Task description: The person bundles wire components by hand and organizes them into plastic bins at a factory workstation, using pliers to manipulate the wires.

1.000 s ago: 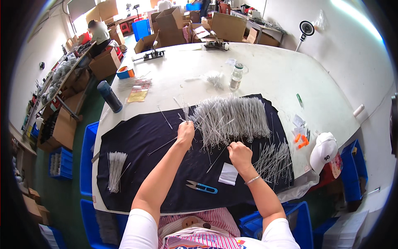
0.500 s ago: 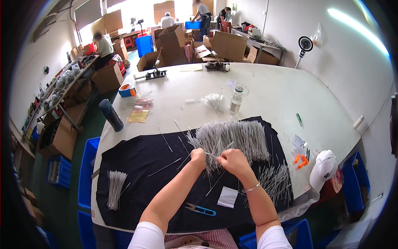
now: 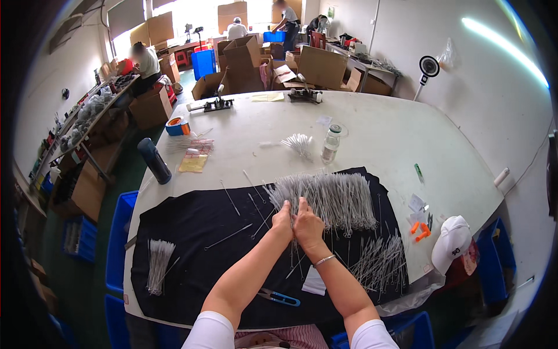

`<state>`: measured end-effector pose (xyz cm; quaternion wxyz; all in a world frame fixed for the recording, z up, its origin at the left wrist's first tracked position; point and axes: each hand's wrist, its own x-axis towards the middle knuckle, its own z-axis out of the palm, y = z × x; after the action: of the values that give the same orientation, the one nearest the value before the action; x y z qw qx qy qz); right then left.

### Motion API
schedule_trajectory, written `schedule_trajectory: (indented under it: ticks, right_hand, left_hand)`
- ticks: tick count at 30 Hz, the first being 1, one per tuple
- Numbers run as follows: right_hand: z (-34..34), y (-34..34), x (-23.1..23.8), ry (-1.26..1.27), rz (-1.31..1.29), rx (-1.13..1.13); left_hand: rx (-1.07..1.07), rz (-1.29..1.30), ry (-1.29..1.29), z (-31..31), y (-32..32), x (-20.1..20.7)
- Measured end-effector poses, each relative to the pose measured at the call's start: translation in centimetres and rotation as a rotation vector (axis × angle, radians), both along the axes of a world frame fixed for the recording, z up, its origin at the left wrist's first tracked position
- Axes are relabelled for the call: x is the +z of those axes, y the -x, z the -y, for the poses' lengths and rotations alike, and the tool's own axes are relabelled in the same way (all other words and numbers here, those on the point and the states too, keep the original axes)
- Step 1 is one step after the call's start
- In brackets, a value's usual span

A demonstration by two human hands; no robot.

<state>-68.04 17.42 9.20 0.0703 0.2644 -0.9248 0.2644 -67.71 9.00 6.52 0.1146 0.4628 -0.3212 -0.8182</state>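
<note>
At the left end of a large pile of thin wire-handled brushes (image 3: 340, 200), my two hands are pressed close together. My left hand (image 3: 282, 222) is closed around some brushes, thumb pointing up. My right hand (image 3: 307, 225) grips the same bunch from the other side; the exact number between the fingers is hidden. A black cloth (image 3: 197, 232) lies under everything. Several single brushes (image 3: 228, 237) are scattered left of my hands. A looser heap of brushes (image 3: 383, 262) spreads to the right, and a neat bundle (image 3: 158, 264) lies far left. Beneath my right forearm is a white paper (image 3: 314, 282).
Blue thread snips (image 3: 279, 298) lie near the front edge. Beyond the pile stand a glass jar (image 3: 331, 144) and a small brush cluster (image 3: 298, 145). A dark flask (image 3: 154, 161) is at left; a white cap (image 3: 451, 244) and orange pieces (image 3: 421, 231) are at right. People work behind.
My right hand has moved left and turned thumb-up, closing in beside my left hand. My left hand has shifted slightly and now also points thumb-up. The right forearm now partly covers the paper.
</note>
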Motion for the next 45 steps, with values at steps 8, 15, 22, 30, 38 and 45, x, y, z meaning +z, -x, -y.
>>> schedule_trajectory:
  ticks: [8,15,22,30,38,45]
  right_hand:
    - [0.7,-0.2,1.7,0.062,0.103,-0.028]
    - [-0.7,1.2,1.3,0.243,0.233,0.070]
    - [-1.0,1.2,0.9,0.201,0.273,0.083]
    - [0.3,1.0,0.7,0.312,0.338,0.285]
    - [-1.1,2.6,0.8,0.290,0.299,0.247]
    - [-0.2,2.1,2.0,0.481,0.610,0.260]
  left_hand:
    - [-0.118,0.058,0.121,0.7,0.8,0.0]
    - [-0.165,0.066,0.063,1.6,-0.9,1.6]
    - [-0.010,-0.117,-0.004,1.3,-1.0,0.2]
    - [-0.215,-0.231,0.043,3.2,-3.3,0.3]
    - [0.071,-0.233,0.107,-0.1,-1.7,-0.3]
    - [0.132,-0.093,0.146,1.0,-0.4,-3.5]
